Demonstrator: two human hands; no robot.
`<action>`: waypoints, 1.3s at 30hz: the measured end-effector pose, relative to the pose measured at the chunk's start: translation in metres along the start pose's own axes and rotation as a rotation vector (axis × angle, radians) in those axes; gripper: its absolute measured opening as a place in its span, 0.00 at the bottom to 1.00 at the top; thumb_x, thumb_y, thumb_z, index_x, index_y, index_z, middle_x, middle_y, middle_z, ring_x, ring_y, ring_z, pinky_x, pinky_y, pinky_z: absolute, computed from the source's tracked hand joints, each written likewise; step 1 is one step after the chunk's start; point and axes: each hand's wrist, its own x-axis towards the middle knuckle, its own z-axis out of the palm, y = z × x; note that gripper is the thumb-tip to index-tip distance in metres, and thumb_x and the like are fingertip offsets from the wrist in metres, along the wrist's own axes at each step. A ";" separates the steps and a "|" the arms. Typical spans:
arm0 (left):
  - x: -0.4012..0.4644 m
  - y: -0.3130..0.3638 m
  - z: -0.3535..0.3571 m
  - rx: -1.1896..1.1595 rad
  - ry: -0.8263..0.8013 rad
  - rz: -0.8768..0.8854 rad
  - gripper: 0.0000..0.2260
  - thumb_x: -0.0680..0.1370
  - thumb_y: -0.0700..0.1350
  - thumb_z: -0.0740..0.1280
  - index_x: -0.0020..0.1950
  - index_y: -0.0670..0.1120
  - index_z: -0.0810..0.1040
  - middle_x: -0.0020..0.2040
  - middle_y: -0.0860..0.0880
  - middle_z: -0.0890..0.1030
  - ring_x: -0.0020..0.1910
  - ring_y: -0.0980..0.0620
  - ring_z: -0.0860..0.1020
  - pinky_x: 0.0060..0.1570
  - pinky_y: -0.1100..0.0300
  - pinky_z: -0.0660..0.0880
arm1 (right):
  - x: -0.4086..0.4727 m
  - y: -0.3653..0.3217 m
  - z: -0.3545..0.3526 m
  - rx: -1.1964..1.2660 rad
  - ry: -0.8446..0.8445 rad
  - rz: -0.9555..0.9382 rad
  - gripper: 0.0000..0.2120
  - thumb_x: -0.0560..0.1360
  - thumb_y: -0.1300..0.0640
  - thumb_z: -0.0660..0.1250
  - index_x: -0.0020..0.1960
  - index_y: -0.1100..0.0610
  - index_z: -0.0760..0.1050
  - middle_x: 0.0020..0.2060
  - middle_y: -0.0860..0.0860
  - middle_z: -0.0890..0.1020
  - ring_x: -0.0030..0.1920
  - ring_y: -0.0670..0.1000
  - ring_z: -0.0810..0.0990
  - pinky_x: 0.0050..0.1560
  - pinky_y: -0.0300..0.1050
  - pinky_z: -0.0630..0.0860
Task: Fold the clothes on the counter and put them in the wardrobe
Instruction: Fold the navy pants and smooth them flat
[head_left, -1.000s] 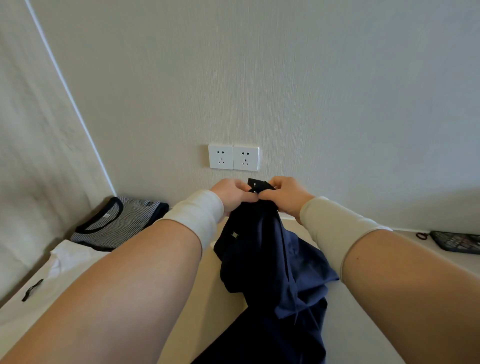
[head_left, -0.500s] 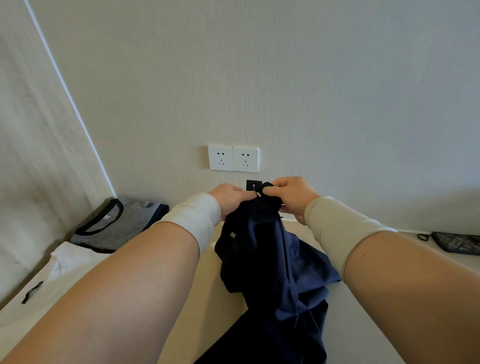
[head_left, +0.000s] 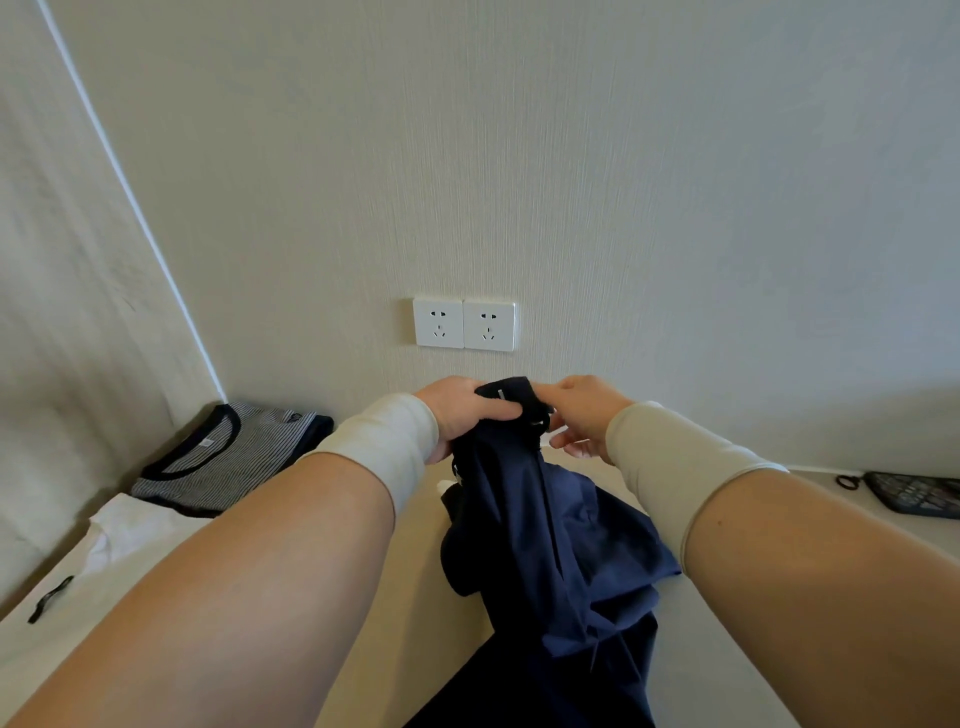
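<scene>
A navy garment (head_left: 540, 530) is held up above the counter (head_left: 363, 525), bunched at its top edge near the far wall, below the double wall socket (head_left: 464, 324). The top edge is gripped by the left hand (head_left: 462, 415), thumb laid across the dark fabric and fingers curled behind it. The same bunched edge is pinched from the right by the right hand (head_left: 584, 415); its lower fingers are seen loosely curled beneath, apart from the cloth. Both wrists are covered by pale sleeves. The rest of the garment hangs down crumpled between the forearms, and its lower part is draped toward the near edge of view.

At the far left of the counter, against the corner, a striped shirt (head_left: 223, 457) with a dark collar is laid flat. Just nearer, a white garment (head_left: 104, 551) is spread out, with a small black item (head_left: 49, 605) lying on it; what it is cannot be told. At the far right a dark patterned object (head_left: 917, 493) is seen lying on the counter, partly cut off by the frame.
</scene>
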 end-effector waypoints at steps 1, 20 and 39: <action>0.000 0.002 0.000 -0.013 -0.008 0.015 0.09 0.77 0.40 0.69 0.56 0.42 0.79 0.53 0.41 0.83 0.52 0.44 0.81 0.49 0.56 0.78 | 0.002 0.000 0.001 -0.027 0.038 -0.006 0.10 0.79 0.52 0.63 0.49 0.60 0.73 0.35 0.54 0.76 0.28 0.50 0.72 0.28 0.41 0.67; 0.016 -0.004 -0.009 0.023 0.107 -0.011 0.04 0.75 0.38 0.69 0.49 0.42 0.79 0.49 0.41 0.82 0.49 0.43 0.81 0.55 0.51 0.78 | 0.013 0.006 0.015 0.072 0.034 -0.005 0.11 0.78 0.59 0.61 0.37 0.59 0.71 0.27 0.52 0.73 0.26 0.47 0.72 0.26 0.39 0.67; 0.029 -0.021 -0.015 0.809 0.368 -0.169 0.13 0.76 0.46 0.68 0.54 0.39 0.76 0.47 0.41 0.77 0.49 0.41 0.78 0.41 0.58 0.70 | 0.023 0.041 0.029 -0.078 -0.262 0.027 0.04 0.77 0.62 0.66 0.43 0.59 0.78 0.35 0.54 0.78 0.35 0.50 0.76 0.40 0.44 0.78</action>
